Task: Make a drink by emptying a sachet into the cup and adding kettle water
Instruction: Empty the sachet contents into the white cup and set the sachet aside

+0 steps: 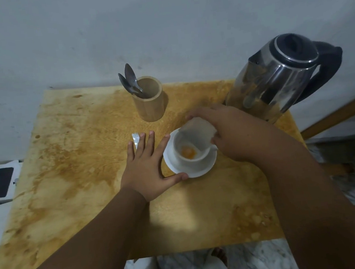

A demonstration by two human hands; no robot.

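The right hand [226, 134] pinched the sachet [196, 132] over the cup [190, 154] holding orange powder [188, 152]; the left hand [147, 169], grip released, steadied the saucer [194, 171].

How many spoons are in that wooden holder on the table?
2 spoons show, both standing bowl-up in the wooden holder at the table's far edge: a taller spoon and a shorter spoon left of it. More could be hidden inside.

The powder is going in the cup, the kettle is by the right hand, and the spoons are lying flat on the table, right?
Not quite. The head view shows the spoons standing in the wooden holder, not lying flat on the table. The rest holds: the right hand tips the sachet over the cup, which has orange powder inside, and the kettle is beside that hand.
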